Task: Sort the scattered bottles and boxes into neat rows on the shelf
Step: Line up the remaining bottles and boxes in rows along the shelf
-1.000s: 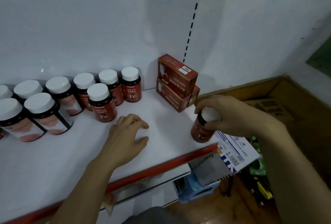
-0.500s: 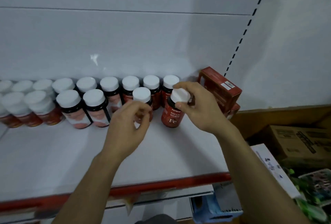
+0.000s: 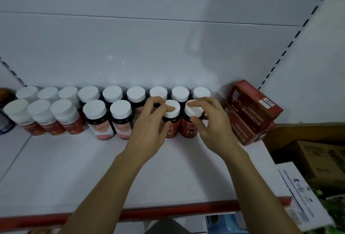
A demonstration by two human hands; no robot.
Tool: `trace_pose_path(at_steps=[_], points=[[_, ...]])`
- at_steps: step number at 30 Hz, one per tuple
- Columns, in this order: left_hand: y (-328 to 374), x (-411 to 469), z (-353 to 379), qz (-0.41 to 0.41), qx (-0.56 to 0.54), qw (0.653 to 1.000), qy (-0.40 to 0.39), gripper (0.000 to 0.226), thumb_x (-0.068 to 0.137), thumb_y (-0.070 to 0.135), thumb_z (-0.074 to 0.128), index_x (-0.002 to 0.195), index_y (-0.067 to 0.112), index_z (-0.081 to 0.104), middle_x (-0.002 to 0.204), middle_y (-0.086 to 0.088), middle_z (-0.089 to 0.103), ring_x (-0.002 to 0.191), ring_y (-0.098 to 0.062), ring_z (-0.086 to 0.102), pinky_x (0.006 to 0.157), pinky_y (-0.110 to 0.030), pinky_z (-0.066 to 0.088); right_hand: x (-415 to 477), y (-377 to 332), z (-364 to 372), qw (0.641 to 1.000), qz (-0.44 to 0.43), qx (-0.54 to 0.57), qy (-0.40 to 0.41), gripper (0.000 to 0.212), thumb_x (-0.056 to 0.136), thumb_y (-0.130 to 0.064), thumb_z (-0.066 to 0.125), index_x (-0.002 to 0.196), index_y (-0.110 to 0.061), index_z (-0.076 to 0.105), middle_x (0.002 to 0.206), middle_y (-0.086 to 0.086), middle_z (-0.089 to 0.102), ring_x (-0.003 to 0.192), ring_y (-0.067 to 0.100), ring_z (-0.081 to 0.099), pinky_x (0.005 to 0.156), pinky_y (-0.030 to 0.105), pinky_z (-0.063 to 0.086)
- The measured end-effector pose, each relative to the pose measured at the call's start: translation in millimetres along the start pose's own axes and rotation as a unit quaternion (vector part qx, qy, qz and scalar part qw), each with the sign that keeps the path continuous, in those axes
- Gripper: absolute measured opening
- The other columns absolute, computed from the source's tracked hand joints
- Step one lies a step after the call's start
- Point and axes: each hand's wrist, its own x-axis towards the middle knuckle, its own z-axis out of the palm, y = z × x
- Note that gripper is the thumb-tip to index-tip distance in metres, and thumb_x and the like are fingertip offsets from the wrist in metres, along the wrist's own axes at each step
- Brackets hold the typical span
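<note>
left fingers (image 3: 159,101) grip one bottle (image 3: 173,126) — right fingers (image 3: 198,103) its neighbour (image 3: 188,129)

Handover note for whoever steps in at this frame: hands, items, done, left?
Left hand grips the left Fe bottle by its cap; right hand grips the right Fe bottle beside it.
Both stand upright at the right end of the front row on the shelf.
Done: back row of nine bottles lined along the wall.
Left: release both, straighten the red boxes stacked askew at far right.
</note>
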Motion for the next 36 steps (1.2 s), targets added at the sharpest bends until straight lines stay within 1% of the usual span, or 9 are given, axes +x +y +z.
trace_pose_path(at_steps=[5,13,17,19,22,25,28,32,36], points=[[-5,0,2,0.009,-0.022,1.0,0.008,0.038,0.087,-0.001,0.071,0.12,0.018,0.064,0.134,0.005,0.043,0.083,-0.001,0.055,0.085,-0.006,0.041,-5,-4,8,0.998,0.027,-0.003,0.058,0.038,0.086,-0.004,0.077,0.118,-0.024,0.071,0.128,-0.008,0.051,0.117,0.002,0.053,0.093,0.025,0.052],[-5,-2,6,0.023,-0.03,0.999,0.03,0.041,0.083,-0.004,0.073,0.118,0.016,0.063,0.134,0.002,0.045,0.085,0.003,0.056,0.084,-0.002,0.039,-13,-15,4,0.996,0.06,0.006,0.066,0.038,0.092,-0.015,0.075,0.127,-0.022,0.064,0.129,-0.006,0.052,0.115,0.003,0.053,0.097,0.031,0.052],[4,-3,5,0.006,-0.029,0.997,0.068,0.04,0.084,-0.003,0.072,0.118,0.016,0.066,0.132,0.0,0.048,0.082,-0.006,0.055,0.083,-0.002,0.039,-29,-17,-35,0.964,0.023,-0.076,0.254,0.03,0.092,-0.025,0.072,0.12,-0.02,0.064,0.125,-0.002,0.055,0.115,0.009,0.053,0.094,0.013,0.044],[14,0,6,0.009,-0.042,0.993,0.109,0.034,0.086,-0.002,0.067,0.116,0.013,0.067,0.128,-0.002,0.051,0.079,-0.008,0.054,0.083,-0.005,0.039,-32,-5,-68,0.926,0.028,-0.133,0.352,0.035,0.09,-0.032,0.072,0.121,-0.023,0.061,0.125,0.0,0.053,0.118,0.016,0.051,0.094,0.023,0.048],[39,9,11,0.065,-0.064,0.989,0.119,0.023,0.086,0.002,0.061,0.106,0.011,0.069,0.113,0.004,0.056,0.08,0.0,0.053,0.079,-0.008,0.039,-23,20,-112,0.944,0.153,-0.145,0.254,0.065,0.084,-0.04,0.08,0.14,-0.028,0.049,0.135,-0.001,0.051,0.126,0.016,0.047,0.101,0.036,0.045],[71,20,31,0.135,-0.086,0.986,0.051,0.017,0.089,0.003,0.06,0.1,0.013,0.068,0.098,0.014,0.055,0.078,0.002,0.052,0.071,-0.009,0.038,-20,45,-130,0.968,0.212,-0.065,0.117,0.056,0.088,-0.026,0.079,0.138,-0.024,0.055,0.123,-0.01,0.059,0.113,0.009,0.056,0.094,0.043,0.057],[98,27,62,0.134,-0.109,0.985,-0.019,0.017,0.091,0.006,0.063,0.104,0.015,0.068,0.101,0.013,0.06,0.082,-0.004,0.055,0.073,-0.011,0.04,-29,66,-140,0.953,0.206,0.103,0.197,0.034,0.093,-0.024,0.073,0.125,-0.024,0.064,0.12,-0.006,0.066,0.109,0.016,0.067,0.073,0.032,0.063],[114,50,101,0.163,-0.042,0.979,-0.116,0.048,0.085,0.013,0.075,0.129,0.021,0.06,0.127,0.009,0.057,0.117,-0.01,0.055,0.099,-0.028,0.047,-36,83,-155,0.849,0.272,0.315,0.324,0.03,0.093,-0.035,0.072,0.119,-0.02,0.069,0.109,0.002,0.076,0.099,0.017,0.074,0.067,0.024,0.06],[125,100,137,0.239,0.167,0.904,-0.313,0.101,0.079,0.021,0.083,0.155,0.04,0.02,0.166,0.01,0.017,0.155,-0.015,0.006,0.123,-0.047,0.01,-37,104,-176,0.818,0.322,0.324,0.349,0.039,0.093,-0.043,0.068,0.124,-0.022,0.063,0.118,0.004,0.072,0.106,0.019,0.073,0.071,0.029,0.059]])
